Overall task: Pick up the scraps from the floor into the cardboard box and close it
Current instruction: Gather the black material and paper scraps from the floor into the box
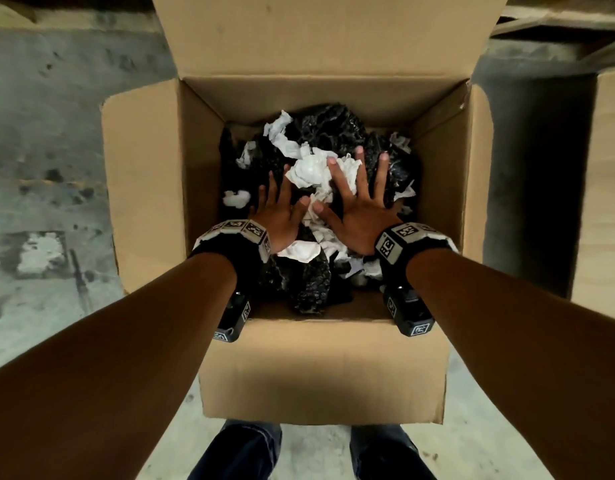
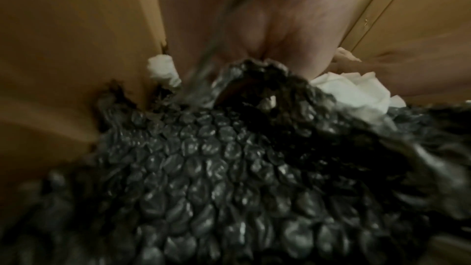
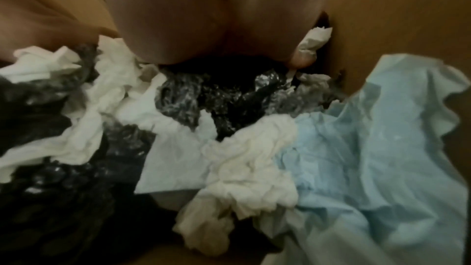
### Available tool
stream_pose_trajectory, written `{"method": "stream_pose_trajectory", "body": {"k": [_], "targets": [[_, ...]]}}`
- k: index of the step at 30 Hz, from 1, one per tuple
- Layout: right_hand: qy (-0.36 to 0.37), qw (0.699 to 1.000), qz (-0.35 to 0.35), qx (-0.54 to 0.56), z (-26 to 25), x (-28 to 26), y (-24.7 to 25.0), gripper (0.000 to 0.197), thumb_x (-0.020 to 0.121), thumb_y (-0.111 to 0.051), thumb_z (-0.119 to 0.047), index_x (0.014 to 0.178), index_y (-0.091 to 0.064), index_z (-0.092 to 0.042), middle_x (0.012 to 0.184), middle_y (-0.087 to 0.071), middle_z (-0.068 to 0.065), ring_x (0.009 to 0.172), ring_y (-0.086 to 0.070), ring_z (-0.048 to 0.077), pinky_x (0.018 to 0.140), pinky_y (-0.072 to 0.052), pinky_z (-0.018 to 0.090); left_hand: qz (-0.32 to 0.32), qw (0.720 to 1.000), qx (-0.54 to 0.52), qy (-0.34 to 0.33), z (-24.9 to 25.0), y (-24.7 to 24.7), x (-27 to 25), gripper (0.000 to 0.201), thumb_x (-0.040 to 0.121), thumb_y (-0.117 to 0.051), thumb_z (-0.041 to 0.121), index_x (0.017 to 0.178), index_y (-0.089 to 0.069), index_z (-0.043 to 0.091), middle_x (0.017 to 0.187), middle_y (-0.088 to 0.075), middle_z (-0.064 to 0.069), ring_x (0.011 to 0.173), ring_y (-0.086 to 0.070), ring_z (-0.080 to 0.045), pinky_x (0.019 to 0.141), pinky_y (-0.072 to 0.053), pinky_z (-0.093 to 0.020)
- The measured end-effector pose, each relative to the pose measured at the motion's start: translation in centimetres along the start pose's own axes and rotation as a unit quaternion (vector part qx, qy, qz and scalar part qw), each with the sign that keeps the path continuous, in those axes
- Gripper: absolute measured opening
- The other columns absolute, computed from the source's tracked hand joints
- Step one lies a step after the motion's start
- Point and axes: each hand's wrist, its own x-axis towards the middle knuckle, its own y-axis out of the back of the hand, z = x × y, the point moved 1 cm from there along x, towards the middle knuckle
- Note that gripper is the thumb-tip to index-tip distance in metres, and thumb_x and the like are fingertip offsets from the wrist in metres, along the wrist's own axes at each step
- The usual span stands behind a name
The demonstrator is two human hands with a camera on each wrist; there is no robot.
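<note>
An open cardboard box [image 1: 150, 174] stands on the floor with all its flaps up or out. Inside lie crumpled white paper scraps [image 1: 313, 171] and black bubble wrap [image 1: 330, 129]. Both hands are inside the box with fingers spread straight, palms down on the pile. My left hand [image 1: 278, 206] presses the scraps at centre left. My right hand [image 1: 358, 199] presses the white paper at centre right. The left wrist view shows black bubble wrap [image 2: 216, 168] under the palm. In the right wrist view, white scraps [image 3: 244, 160] and a pale blue sheet [image 3: 369, 148] lie below the palm.
Rough concrete floor [image 1: 46, 161] surrounds the box. Another cardboard box [image 1: 607, 188] stands at the right edge. The near flap [image 1: 320, 368] hangs down toward my feet [image 1: 240, 452]. The far flap [image 1: 320, 32] stands upright.
</note>
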Motion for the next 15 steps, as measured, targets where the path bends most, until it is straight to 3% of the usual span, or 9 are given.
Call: {"method": "stream_pose_trajectory", "body": {"k": [5, 8, 12, 15], "targets": [[-0.015, 0.998, -0.056, 0.001, -0.7, -0.3, 1.6, 0.079, 0.085, -0.022, -0.083, 0.14, 0.029, -0.059, 0.155, 0.043, -0.01, 0.136, 0.047, 0.033, 0.101, -0.003, 0.085, 0.002, 1.0, 0.001, 0.007, 0.2, 1.4, -1.5, 0.071, 0.098, -0.023, 0.06, 0.154, 0.012, 0.033, 0.165, 0.009, -0.008, 0.151, 0.003, -0.035, 0.121, -0.004, -0.051], [-0.008, 0.997, -0.063, 0.042, -1.3, -1.6, 3.1, 0.084, 0.078, -0.029, -0.088, 0.139, 0.025, -0.064, 0.161, 0.033, -0.003, 0.144, 0.033, 0.039, 0.106, -0.007, 0.081, 0.052, 0.998, 0.022, 0.003, 0.7, 2.7, -4.3, 0.078, 0.094, -0.024, 0.067, 0.154, 0.013, 0.033, 0.165, 0.009, -0.007, 0.15, 0.007, -0.038, 0.121, -0.001, -0.053], [-0.028, 0.998, -0.003, 0.057, -2.5, -6.1, 4.2, 0.087, 0.079, -0.032, -0.087, 0.143, 0.021, -0.062, 0.161, 0.033, 0.001, 0.149, 0.017, 0.045, 0.105, -0.003, 0.082, 0.055, 0.997, 0.059, -0.016, 1.2, 2.8, -9.3, 0.11, 0.076, -0.041, 0.083, 0.15, 0.025, 0.035, 0.161, 0.027, -0.002, 0.147, 0.021, -0.035, 0.117, 0.003, -0.052], [-0.049, 0.998, 0.001, 0.049, -2.2, -9.3, 2.7, 0.088, 0.083, -0.04, -0.082, 0.143, 0.021, -0.061, 0.162, 0.031, 0.0, 0.149, 0.01, 0.047, 0.105, -0.009, 0.081, 0.013, 0.992, 0.113, -0.052, 1.1, 1.5, -11.3, 0.125, 0.067, -0.06, 0.08, 0.146, 0.03, 0.04, 0.157, 0.036, 0.001, 0.146, 0.025, -0.034, 0.118, -0.002, -0.056]]}}
